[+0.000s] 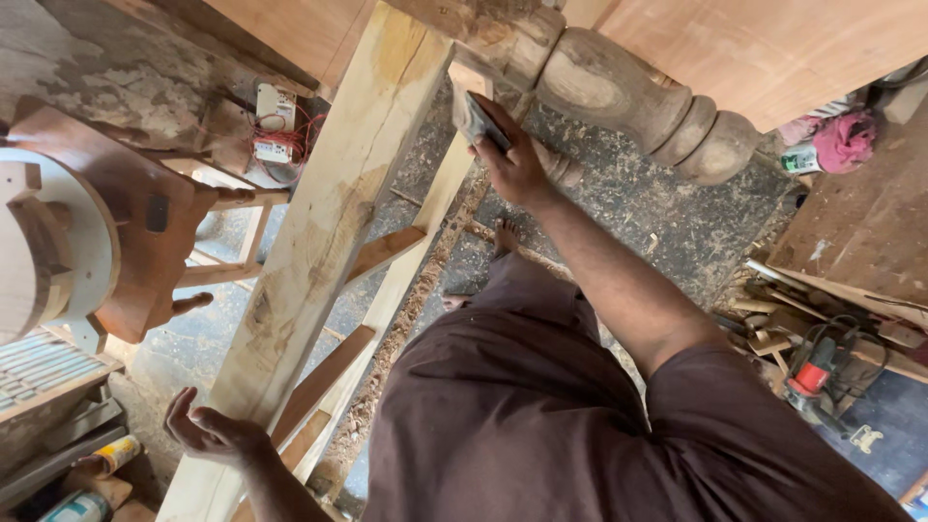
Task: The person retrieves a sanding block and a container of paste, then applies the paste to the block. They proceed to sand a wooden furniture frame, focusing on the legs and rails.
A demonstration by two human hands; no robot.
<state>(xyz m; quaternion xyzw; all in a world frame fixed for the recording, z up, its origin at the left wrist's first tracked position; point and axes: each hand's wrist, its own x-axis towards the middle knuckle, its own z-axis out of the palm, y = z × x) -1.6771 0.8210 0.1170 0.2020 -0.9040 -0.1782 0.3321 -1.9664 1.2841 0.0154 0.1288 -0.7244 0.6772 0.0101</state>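
My right hand [510, 159] grips a folded grey piece of sandpaper [474, 118] and presses it against the upper end of a turned wooden leg [628, 92], a thick rounded post with bulbs and rings. My left hand [208, 430] hangs with fingers spread beside the lower end of a long pale wooden beam [324, 227] and holds nothing. The beam runs diagonally from the bottom left up to the turned leg. A thinner rail [411, 251] with short cross slats lies alongside it.
A brown wooden stool [145, 232] and a round white-rimmed piece [92, 242] stand at the left. A small white electrical box with red wires [275, 126] hangs behind. A red power tool [817, 372] and wood offcuts lie at the right. Sawdust covers the floor [657, 213].
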